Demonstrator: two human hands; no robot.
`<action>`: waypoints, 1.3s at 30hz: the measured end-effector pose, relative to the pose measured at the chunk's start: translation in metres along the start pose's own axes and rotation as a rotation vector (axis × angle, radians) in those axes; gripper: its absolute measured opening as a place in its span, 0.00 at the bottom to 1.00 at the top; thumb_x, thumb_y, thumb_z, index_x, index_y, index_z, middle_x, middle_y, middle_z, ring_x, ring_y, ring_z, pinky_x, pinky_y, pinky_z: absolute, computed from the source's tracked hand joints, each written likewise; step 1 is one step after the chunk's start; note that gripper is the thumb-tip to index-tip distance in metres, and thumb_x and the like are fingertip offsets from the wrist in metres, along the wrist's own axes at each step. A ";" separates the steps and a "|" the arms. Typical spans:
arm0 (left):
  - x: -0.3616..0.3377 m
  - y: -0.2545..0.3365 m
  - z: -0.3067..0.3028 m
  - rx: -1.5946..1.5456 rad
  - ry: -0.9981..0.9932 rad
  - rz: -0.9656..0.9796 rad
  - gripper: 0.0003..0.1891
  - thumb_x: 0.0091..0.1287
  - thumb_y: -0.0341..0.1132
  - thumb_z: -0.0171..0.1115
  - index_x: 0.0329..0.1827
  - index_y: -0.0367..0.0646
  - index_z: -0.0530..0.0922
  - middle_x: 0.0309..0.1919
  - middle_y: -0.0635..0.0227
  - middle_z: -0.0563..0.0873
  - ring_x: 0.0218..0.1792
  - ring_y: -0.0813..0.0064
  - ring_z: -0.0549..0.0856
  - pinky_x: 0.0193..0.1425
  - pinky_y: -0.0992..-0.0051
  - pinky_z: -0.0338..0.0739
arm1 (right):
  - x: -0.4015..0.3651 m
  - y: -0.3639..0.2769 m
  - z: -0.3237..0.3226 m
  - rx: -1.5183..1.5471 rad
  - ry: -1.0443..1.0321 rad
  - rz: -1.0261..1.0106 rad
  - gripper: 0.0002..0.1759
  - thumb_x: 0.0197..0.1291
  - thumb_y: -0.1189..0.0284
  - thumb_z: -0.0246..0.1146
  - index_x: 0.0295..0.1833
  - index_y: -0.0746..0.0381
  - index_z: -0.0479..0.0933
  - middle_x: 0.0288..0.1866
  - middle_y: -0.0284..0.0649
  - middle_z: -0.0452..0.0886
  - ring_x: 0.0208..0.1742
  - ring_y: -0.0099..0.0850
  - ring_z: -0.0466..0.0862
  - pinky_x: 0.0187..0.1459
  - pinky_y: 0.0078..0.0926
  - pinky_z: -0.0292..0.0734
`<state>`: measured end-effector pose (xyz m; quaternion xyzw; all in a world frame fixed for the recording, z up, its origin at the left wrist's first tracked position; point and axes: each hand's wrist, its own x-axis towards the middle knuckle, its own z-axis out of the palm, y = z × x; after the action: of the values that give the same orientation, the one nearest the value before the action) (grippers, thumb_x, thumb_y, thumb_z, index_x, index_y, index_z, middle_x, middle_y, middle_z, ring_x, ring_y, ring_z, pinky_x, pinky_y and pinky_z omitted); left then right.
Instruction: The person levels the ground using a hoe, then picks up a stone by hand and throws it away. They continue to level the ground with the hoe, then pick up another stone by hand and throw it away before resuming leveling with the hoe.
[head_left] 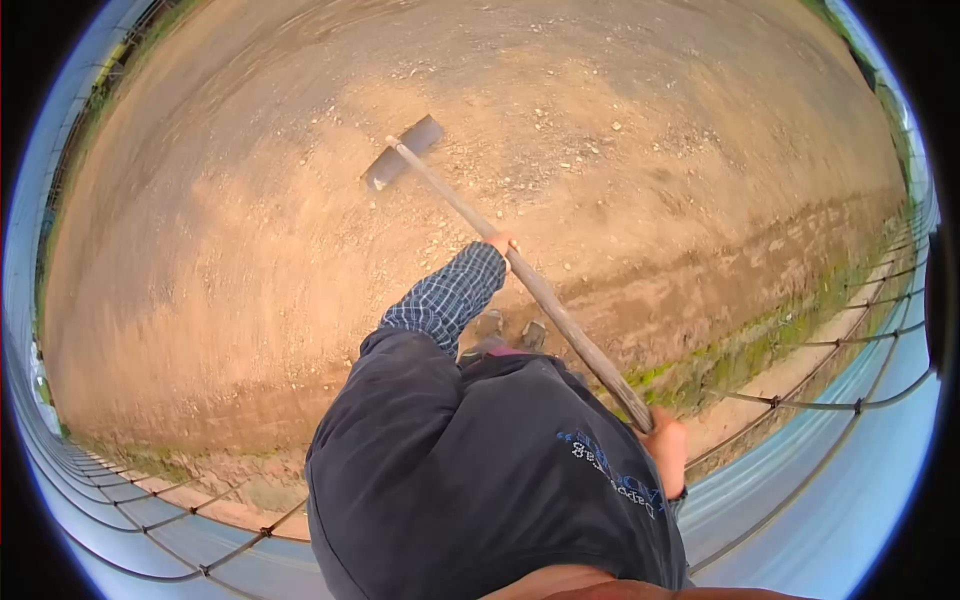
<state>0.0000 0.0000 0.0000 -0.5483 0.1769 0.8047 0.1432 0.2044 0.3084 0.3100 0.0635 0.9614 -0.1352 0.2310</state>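
Observation:
A wide-bladed hoe with a long wooden handle [565, 320] runs diagonally across the view. Its flat, dark blade [415, 140] rests at or just over the bare soil in the upper middle. My left hand [500, 250], at the end of a checked sleeve, is wrapped round the middle of the handle. Close to my right side, my right hand [665, 445] grips the handle's near end; part of that hand is hidden beside my dark vest. Both hands are closed on the wood.
Dry brown soil [250, 250] with scattered small stones [570, 150] spreads ahead. My shoes [533, 335] show below the vest. A wire mesh fence [858, 406] with blue sheeting [800, 530] curves close behind me and to the right. Green moss or grass [730, 365] grows along its foot.

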 end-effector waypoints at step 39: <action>-0.027 -0.307 0.188 0.183 0.068 -0.262 0.04 0.62 0.29 0.51 0.33 0.41 0.64 0.22 0.64 0.71 0.22 0.67 0.71 0.28 0.66 0.73 | 0.012 0.242 -0.182 0.227 0.091 0.242 0.16 0.29 0.80 0.70 0.29 0.70 0.75 0.18 0.39 0.68 0.22 0.25 0.69 0.27 0.24 0.66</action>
<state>-0.0164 0.3570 0.0489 -0.5782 0.1811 0.7406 0.2904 0.1609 0.5933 0.4050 0.2106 0.9347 -0.2112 0.1932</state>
